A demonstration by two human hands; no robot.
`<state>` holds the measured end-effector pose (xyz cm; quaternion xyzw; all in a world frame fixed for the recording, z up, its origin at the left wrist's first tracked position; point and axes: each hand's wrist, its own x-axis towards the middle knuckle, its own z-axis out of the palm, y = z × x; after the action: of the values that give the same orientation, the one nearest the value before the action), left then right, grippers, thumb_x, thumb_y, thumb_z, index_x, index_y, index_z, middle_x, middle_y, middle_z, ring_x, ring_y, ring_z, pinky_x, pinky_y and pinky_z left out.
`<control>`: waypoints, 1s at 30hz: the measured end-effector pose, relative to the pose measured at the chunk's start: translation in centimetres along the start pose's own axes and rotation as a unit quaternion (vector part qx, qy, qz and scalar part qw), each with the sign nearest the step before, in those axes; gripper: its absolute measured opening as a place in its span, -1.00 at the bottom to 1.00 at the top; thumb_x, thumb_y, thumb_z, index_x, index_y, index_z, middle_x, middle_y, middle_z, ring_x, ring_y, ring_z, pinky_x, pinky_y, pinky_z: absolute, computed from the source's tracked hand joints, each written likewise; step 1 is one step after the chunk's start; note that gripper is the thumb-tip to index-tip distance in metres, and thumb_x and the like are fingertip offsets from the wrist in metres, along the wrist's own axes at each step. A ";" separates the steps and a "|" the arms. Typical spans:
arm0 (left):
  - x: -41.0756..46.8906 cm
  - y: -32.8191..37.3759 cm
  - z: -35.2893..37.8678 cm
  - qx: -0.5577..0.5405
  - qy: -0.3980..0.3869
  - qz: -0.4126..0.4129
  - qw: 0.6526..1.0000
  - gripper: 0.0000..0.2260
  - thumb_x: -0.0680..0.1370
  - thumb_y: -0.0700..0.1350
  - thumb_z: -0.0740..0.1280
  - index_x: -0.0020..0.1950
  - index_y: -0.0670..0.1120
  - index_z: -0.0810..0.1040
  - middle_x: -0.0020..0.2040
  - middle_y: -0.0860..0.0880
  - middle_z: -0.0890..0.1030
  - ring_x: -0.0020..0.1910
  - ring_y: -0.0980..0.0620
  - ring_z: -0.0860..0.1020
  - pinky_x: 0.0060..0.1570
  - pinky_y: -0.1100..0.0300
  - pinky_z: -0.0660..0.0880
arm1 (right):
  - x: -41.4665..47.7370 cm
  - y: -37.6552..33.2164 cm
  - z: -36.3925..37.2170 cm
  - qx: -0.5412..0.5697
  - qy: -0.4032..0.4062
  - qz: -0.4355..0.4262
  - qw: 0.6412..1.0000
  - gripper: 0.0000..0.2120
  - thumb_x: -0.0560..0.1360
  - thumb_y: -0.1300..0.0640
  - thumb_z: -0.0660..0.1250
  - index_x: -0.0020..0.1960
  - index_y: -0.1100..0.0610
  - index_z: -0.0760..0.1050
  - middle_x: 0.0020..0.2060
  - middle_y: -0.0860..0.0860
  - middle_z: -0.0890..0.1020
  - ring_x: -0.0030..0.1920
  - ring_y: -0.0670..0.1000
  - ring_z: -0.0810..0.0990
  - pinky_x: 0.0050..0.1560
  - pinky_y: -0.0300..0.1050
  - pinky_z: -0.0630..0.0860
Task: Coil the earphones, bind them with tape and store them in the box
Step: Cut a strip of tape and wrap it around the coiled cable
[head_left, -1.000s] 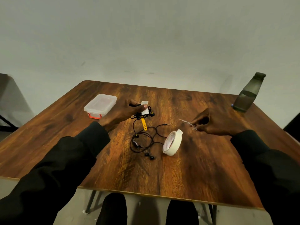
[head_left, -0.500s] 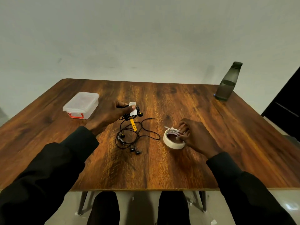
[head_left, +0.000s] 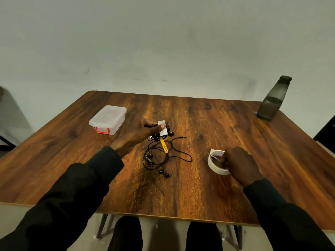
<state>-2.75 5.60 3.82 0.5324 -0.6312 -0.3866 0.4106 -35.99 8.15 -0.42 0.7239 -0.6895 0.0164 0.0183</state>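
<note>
**Binding barely begun, box closed**

On the table (head_left: 235, 127), the lidded box (head_left: 108, 118) waits far left. The right hand (head_left: 241, 163) rests on the tape roll (head_left: 211, 164); its grip cannot be told. The left hand (head_left: 137, 133) pinches the part-coiled earphones (head_left: 163, 154), centre, under a tape strip (head_left: 162, 128); cable trails loose.

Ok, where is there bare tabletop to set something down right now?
Free: the far strip between the box and the bottle; the near edge in front of the earphones; the right side beyond the tape roll. Crowded: the middle, where cable sprawls between the left hand and right hand.
</note>
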 end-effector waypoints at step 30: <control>-2.2 2.1 1.2 0.016 -0.145 0.009 0.989 -0.74 0.63 -0.21 0.34 0.14 -0.41 0.63 0.05 -0.43 0.64 -0.20 0.08 0.53 -0.15 0.28 0.46 | 2.0 -10.4 -4.4 0.510 0.076 -0.233 0.824 -0.87 0.40 0.12 0.59 -0.09 0.09 0.70 -0.17 -0.02 0.73 -0.17 -0.05 0.70 -0.12 0.04 0.69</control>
<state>-4.41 8.08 5.09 0.4713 -0.6949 -0.4458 0.3101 -25.54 6.90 4.06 0.7654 -0.3897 0.4166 -0.2979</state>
